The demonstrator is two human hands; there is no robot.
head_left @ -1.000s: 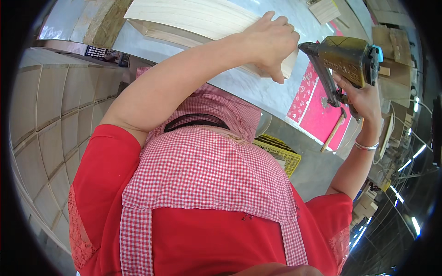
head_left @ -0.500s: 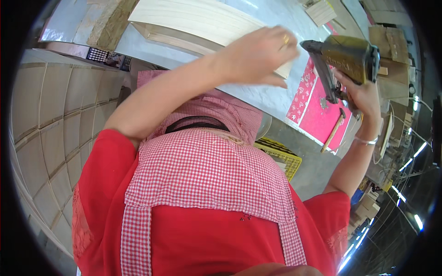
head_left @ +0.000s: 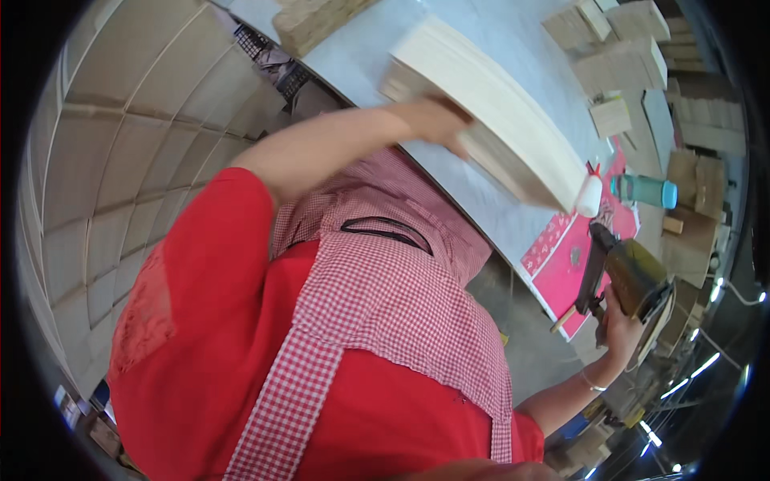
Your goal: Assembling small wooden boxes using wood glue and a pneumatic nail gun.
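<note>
A long pale wooden box (head_left: 501, 92) is on the grey-white tabletop, slanting from far left to near right and blurred by motion. My left hand (head_left: 439, 124) grips its near side; the fingers are partly hidden in the box's shadowed side. Off to the right, my right hand (head_left: 619, 325) is wrapped round the handle of a nail gun (head_left: 635, 276). The nail gun is apart from the box, over the pink mat. A hammer's wooden handle (head_left: 564, 320) shows partly behind the gun.
A white squeeze bottle (head_left: 589, 196) with a red tip and a teal-capped bottle (head_left: 644, 191) stand by the box's right end. Wooden blocks and boards (head_left: 618, 68) are stacked at the far right. Tall stacked pale panels (head_left: 144, 128) rise on the left.
My left hand has gone from above the box's right end to its near side, and the box has swung round. The nail gun has moved nearer to me. The whole view has turned.
</note>
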